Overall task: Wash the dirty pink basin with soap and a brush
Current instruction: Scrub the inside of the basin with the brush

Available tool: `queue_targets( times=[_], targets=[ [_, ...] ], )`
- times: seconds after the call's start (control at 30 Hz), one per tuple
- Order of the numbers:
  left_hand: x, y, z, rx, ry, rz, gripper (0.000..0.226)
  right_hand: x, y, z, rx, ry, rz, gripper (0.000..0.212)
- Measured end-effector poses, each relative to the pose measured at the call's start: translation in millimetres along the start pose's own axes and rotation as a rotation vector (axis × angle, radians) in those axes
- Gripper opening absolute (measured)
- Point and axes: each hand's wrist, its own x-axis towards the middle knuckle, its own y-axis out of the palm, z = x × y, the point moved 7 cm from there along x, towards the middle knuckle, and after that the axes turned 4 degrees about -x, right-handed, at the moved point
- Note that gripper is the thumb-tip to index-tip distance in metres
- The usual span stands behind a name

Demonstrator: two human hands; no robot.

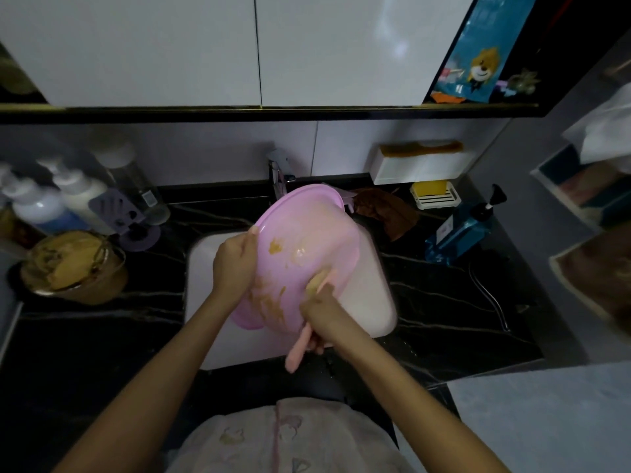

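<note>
The pink basin (307, 216) is tilted on its side over the white sink (372, 302), its inside facing me and smeared with yellow-brown dirt. My left hand (235, 264) grips the basin's left rim. My right hand (324, 315) holds a pink-handled brush (298, 349), whose soiled head presses against the basin's inner wall near the lower right. A blue pump soap bottle (461, 230) lies on the counter to the right.
The faucet (280, 175) stands behind the basin. A brown cloth (386, 206) and a soap dish with a yellow bar (433, 192) sit at the back right. Left on the black counter (102, 336) are a dirty glass bowl (73, 268) and pump bottles (44, 203).
</note>
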Motion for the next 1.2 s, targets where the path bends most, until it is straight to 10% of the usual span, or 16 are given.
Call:
queue_targets(
  times=[0.1, 0.3, 0.43, 0.6, 0.77, 1.0, 1.2],
  targets=[
    [-3, 4, -3, -0.047, 0.002, 0.01, 0.052, 39, -39, -16, 0.046, 0.064, -0.187, 0.076],
    [1, -1, 0, -0.009, 0.021, 0.005, 0.058, 11, 1, -27, 0.16, 0.117, 0.093, 0.007],
    [-3, 5, -6, -0.008, 0.027, 0.031, 0.055, 44, -50, -42, 0.155, 0.096, -0.121, 0.031],
    [-2, 4, -7, 0.012, 0.016, 0.037, 0.054, 7, 21, -49, 0.256, 0.147, 0.177, 0.021],
    [-1, 5, -9, 0.011, 0.021, 0.048, 0.052, 38, -43, -57, 0.359, 0.062, -0.12, 0.01],
    [6, 0, -6, 0.023, 0.026, 0.057, 0.051, 18, -4, -41, 0.687, 0.164, 0.367, 0.024],
    [1, 11, -14, 0.007, 0.048, 0.091, 0.051, 49, -8, -56, 0.713, 0.209, 0.227, 0.022]
  ],
)
